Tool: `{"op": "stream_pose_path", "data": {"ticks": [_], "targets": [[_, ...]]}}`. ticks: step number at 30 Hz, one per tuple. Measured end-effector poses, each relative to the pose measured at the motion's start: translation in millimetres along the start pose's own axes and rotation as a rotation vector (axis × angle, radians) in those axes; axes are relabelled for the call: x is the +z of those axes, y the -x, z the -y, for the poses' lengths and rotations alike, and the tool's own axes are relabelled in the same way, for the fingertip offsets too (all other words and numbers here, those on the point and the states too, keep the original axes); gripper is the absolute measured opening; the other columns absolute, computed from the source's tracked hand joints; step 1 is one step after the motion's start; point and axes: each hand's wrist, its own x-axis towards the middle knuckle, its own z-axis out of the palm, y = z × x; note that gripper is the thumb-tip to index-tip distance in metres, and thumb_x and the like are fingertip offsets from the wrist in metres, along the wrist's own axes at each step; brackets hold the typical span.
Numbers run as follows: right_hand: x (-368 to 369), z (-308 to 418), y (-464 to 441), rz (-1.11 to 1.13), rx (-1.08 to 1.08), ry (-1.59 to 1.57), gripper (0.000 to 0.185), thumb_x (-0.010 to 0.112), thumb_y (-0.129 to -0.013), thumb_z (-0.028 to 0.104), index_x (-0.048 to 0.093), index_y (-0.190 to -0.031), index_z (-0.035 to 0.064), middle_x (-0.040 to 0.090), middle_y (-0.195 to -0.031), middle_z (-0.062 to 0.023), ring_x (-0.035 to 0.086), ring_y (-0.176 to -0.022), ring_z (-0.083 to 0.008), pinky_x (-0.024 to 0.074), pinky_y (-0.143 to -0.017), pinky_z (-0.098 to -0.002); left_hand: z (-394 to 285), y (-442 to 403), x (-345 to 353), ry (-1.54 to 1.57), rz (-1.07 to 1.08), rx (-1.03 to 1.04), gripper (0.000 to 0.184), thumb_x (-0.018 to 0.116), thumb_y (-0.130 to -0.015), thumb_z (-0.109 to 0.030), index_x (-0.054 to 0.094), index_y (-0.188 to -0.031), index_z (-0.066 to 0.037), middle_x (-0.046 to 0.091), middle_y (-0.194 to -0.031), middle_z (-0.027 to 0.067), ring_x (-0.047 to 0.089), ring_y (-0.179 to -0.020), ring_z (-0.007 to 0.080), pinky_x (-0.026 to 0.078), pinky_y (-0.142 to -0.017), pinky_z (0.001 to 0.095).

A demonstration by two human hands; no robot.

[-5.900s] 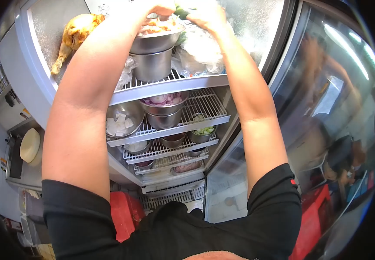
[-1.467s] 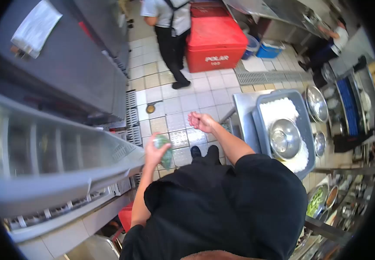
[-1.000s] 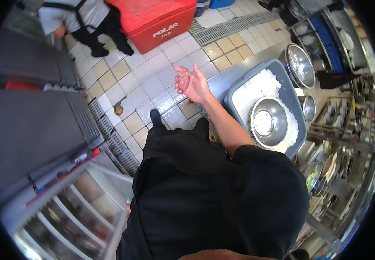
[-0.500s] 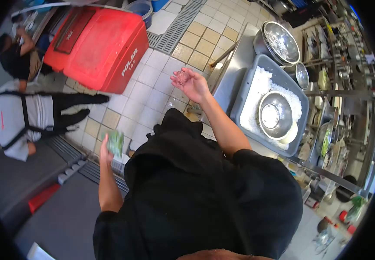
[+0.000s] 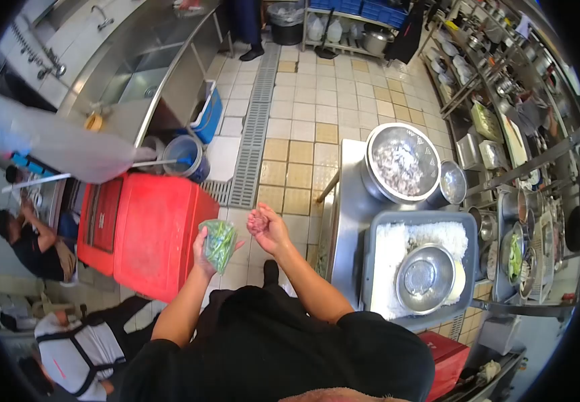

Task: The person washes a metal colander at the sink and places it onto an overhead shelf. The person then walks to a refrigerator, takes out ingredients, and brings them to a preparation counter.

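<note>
My left hand [image 5: 202,256] grips a clear plastic bag of green leafy vegetables [image 5: 219,244] in front of my body. To its right, my right hand [image 5: 274,234] is palm up, its fingers curled around a small pinkish clump [image 5: 257,222] that looks like raw minced meat. The two hands are apart, above the tiled floor. Right of my right forearm, a grey tub [image 5: 370,268] of crushed ice sits on a steel table [image 5: 345,201]. Set into the ice is a steel bowl [image 5: 425,278].
A red cooler box [image 5: 159,234] stands to my left, with a blue bucket [image 5: 193,167] beyond it. On the steel table is a colander [image 5: 404,161] of greyish pieces. Shelves [image 5: 478,87] line the right side. Two people [image 5: 79,348] are at the lower left. A floor drain [image 5: 258,134] runs ahead.
My view has turned and now takes in more of the room ahead. My left hand has brought the bag inward, close to my right hand. Both hands keep their hold.
</note>
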Motion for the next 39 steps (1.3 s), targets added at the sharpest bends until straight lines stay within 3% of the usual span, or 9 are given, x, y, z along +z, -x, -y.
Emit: {"op": "stream_pose_path", "data": {"ticks": [2, 6, 9, 17, 21, 25, 29, 32, 39], "targets": [[8.0, 32.0, -16.5, -0.045, -0.079, 0.026, 0.012, 0.05, -0.084, 0.002, 0.05, -0.096, 0.0051, 0.056, -0.086, -0.0116, 0.053, -0.071, -0.0191, 0.0461, -0.06, -0.0284, -24.5, -22.2, 4.5, -0.053, -0.015, -0.016, 0.049, 0.057, -0.083, -0.042, 0.053, -0.116, -0.006, 0.059, -0.111, 0.0153, 0.056, -0.103, 0.0334, 0.037, -0.094, 0.062], [-31.1, 99.7, -79.8, 0.209, -0.005, -0.21, 0.01, 0.056, -0.087, 0.015, 0.055, -0.089, 0.0051, 0.058, -0.079, -0.0093, 0.055, -0.067, -0.0155, 0.0456, -0.053, -0.0234, -62.8, -88.5, -2.1, -0.139, -0.065, -0.042, 0.052, 0.058, -0.081, -0.043, 0.052, -0.119, -0.008, 0.058, -0.116, 0.0136, 0.055, -0.107, 0.0321, 0.042, -0.092, 0.0583], [42.8, 123.7, -82.5, -0.258, -0.251, -0.108, 0.015, 0.059, -0.086, 0.02, 0.056, -0.083, 0.0059, 0.06, -0.074, -0.0087, 0.059, -0.064, -0.0151, 0.0486, -0.054, -0.0231, -92.3, -154.4, 9.0, -0.184, -0.103, -0.092, 0.051, 0.057, -0.083, -0.042, 0.051, -0.12, -0.007, 0.057, -0.117, 0.0133, 0.055, -0.107, 0.0322, 0.044, -0.09, 0.0541], [60.6, 237.7, -150.6, -0.068, -0.438, -0.107, 0.02, 0.057, -0.089, 0.021, 0.054, -0.099, 0.0047, 0.062, -0.08, -0.011, 0.063, -0.077, -0.0209, 0.0543, -0.074, -0.0375, -119.8, -374.6, 120.7, -0.372, 0.089, -0.421, 0.042, 0.056, -0.086, -0.034, 0.053, -0.115, -0.003, 0.06, -0.111, 0.0142, 0.058, -0.1, 0.0323, 0.048, -0.085, 0.0462], [191.8, 304.2, -132.2, 0.268, -0.718, -0.16, 0.044, 0.051, -0.088, 0.046, 0.054, -0.11, 0.0084, 0.059, -0.105, -0.0145, 0.055, -0.104, -0.0306, 0.0367, -0.098, -0.0531, -85.9, -471.4, 240.5, -0.428, 0.264, -0.612, 0.037, 0.058, -0.086, -0.032, 0.056, -0.109, -0.003, 0.062, -0.104, 0.0122, 0.06, -0.097, 0.0303, 0.047, -0.087, 0.0435], [179.2, 378.3, -192.5, 0.272, -0.842, -0.315, 0.048, 0.05, -0.087, 0.052, 0.056, -0.11, 0.0105, 0.06, -0.107, -0.0134, 0.054, -0.106, -0.032, 0.0273, -0.105, -0.0544, -49.3, -567.4, 315.1, -0.557, 0.345, -0.634, 0.035, 0.058, -0.085, -0.031, 0.057, -0.108, -0.004, 0.063, -0.103, 0.0123, 0.06, -0.096, 0.0297, 0.047, -0.089, 0.043], [117.9, 469.3, -269.1, 0.378, -0.675, -0.479, 0.024, 0.056, -0.089, 0.031, 0.061, -0.086, 0.0078, 0.064, -0.085, -0.0084, 0.063, -0.086, -0.0248, 0.0548, -0.075, -0.0405, -57.5, -653.9, 325.9, -0.651, 0.239, -0.587, 0.031, 0.059, -0.085, -0.027, 0.056, -0.106, -0.004, 0.062, -0.104, 0.0129, 0.06, -0.096, 0.0298, 0.047, -0.088, 0.0441], [112.8, 544.7, -285.6, 0.178, -0.721, -0.444, 0.018, 0.056, -0.09, 0.022, 0.06, -0.08, 0.0073, 0.064, -0.082, -0.0067, 0.063, -0.077, -0.0196, 0.0556, -0.058, -0.0314, -104.1, -723.6, 296.2, -0.789, 0.092, -0.431, 0.031, 0.057, -0.085, -0.026, 0.054, -0.107, -0.004, 0.062, -0.103, 0.0131, 0.059, -0.096, 0.0307, 0.047, -0.087, 0.0459], [232.5, 702.8, -191.5, 0.14, -1.393, -0.055, 0.04, 0.052, -0.089, 0.045, 0.062, -0.103, 0.0085, 0.064, -0.097, -0.0084, 0.055, -0.104, -0.0257, 0.0389, -0.098, -0.0487, -216.0, -794.9, 239.6, -0.911, -0.238, -0.394, 0.026, 0.056, -0.083, -0.027, 0.057, -0.098, -0.006, 0.062, -0.091, 0.0118, 0.062, -0.085, 0.0295, 0.051, -0.077, 0.0452]]}}
